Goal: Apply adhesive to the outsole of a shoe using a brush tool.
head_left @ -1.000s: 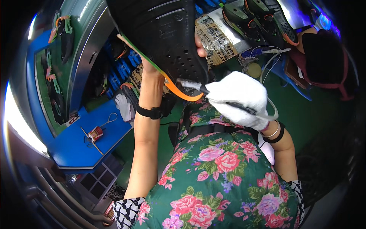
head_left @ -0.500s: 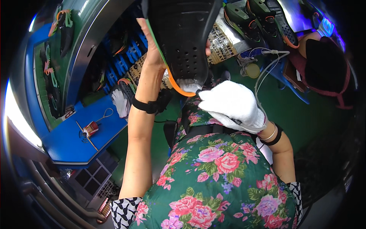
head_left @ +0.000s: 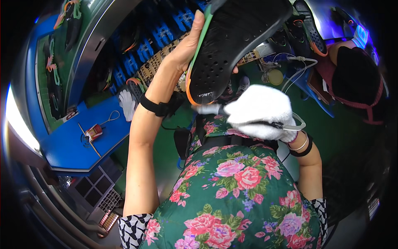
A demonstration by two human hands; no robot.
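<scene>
My bare left hand (head_left: 184,52) grips a black shoe sole (head_left: 211,70) by its side, thumb along the green edge and fingertips showing at the far side. The sole tilts toward me; small holes dot its lower half and orange rims its near end. My right hand (head_left: 263,112), in a white knit glove, is closed around a brush (head_left: 209,109) with pale bristles, blurred by motion. The bristles lie just below the sole's orange-rimmed end; whether they touch it I cannot tell. A wet-looking patch shows near that end.
More black soles (head_left: 311,31) lie at the upper right, near a pale cable (head_left: 300,60) and a round yellowish lid (head_left: 275,77). A co-worker (head_left: 358,74) sits at right. On the left blue table (head_left: 66,153) are a white glove (head_left: 127,104) and a red container (head_left: 94,132).
The sole has swung, its upper part tilting to the right, and my left hand has moved right with it. My right hand has drawn back slightly right, bringing the brush bristles into view.
</scene>
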